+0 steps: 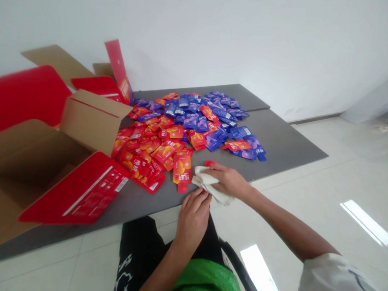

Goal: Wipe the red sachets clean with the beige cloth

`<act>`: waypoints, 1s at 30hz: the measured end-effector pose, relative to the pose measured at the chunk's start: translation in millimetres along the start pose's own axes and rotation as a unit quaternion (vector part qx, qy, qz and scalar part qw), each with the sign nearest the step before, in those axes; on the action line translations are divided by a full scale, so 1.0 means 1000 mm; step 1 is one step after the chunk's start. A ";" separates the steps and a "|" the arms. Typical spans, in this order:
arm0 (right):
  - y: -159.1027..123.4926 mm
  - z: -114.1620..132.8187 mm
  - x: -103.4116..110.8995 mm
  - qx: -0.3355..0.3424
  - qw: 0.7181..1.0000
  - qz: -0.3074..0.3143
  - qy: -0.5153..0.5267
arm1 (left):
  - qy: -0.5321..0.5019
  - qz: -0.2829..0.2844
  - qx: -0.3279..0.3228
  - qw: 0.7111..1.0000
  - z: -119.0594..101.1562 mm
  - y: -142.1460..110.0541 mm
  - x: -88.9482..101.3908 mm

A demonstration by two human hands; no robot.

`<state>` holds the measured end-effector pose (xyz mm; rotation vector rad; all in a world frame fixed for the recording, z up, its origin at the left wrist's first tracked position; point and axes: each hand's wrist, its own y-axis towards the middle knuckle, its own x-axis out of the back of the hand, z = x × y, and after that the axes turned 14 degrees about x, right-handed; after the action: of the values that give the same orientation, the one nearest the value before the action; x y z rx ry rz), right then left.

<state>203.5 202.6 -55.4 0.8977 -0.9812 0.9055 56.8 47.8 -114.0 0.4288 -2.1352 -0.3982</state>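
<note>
At the table's near edge, my right hand is closed on a folded whitish cloth, which is pressed over a red packet. Most of that packet is hidden; only a bit of red shows past the cloth's far side and at my left fingertips. My left hand is closed, its fingers pinching the packet's near end beside the cloth. Just left of the cloth lies an orange-red packet with a narrow tab pointing toward me. Beyond it spreads a pile of orange-red packets and blue-purple packets.
An open red cardboard box stands on the left of the grey table, flaps spread outward. Another red box is behind it. A white wall rises behind the table, and pale tiled floor extends to the right.
</note>
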 end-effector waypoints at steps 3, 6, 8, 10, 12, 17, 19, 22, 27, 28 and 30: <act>0.007 -0.027 0.014 -0.056 0.996 -0.038 -0.052 | -0.002 0.001 -0.002 1.000 0.000 0.002 0.000; 0.005 -0.023 0.024 -0.041 0.995 -0.069 -0.058 | -0.008 -0.002 0.005 1.000 0.000 0.003 0.000; -0.001 -0.005 0.020 -0.010 0.998 -0.050 -0.027 | -0.014 -0.003 0.008 1.000 0.000 0.004 0.001; -0.005 0.008 0.011 0.006 1.000 -0.004 0.005 | -0.018 -0.003 0.016 1.000 0.000 0.004 0.001; -0.004 0.007 0.005 0.001 1.000 0.020 0.016 | -0.021 -0.001 0.021 1.000 0.000 0.004 0.001; 0.008 -0.030 0.016 -0.069 0.995 -0.048 -0.055 | -0.021 -0.004 0.018 1.000 0.000 0.004 0.000; 0.005 -0.026 0.018 -0.055 0.994 -0.066 -0.061 | -0.022 -0.007 0.019 1.000 0.000 0.005 0.000; -0.007 -0.003 0.007 -0.011 0.998 -0.057 -0.019 | -0.026 -0.010 0.021 0.999 -0.001 0.005 0.000; -0.009 -0.010 -0.002 -0.046 0.998 -0.040 -0.004 | -0.026 -0.007 0.019 0.999 -0.001 0.005 0.001; -0.006 -0.019 0.003 -0.067 0.997 -0.045 -0.022 | -0.026 -0.008 0.017 0.999 -0.001 0.005 0.000; -0.001 -0.031 0.012 -0.086 0.993 -0.056 -0.054 | -0.026 -0.009 0.018 0.999 0.000 0.004 0.000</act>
<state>216.9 233.2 -53.0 0.8520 -1.0742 0.6717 56.0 51.6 -112.3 0.4621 -2.1921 -0.3851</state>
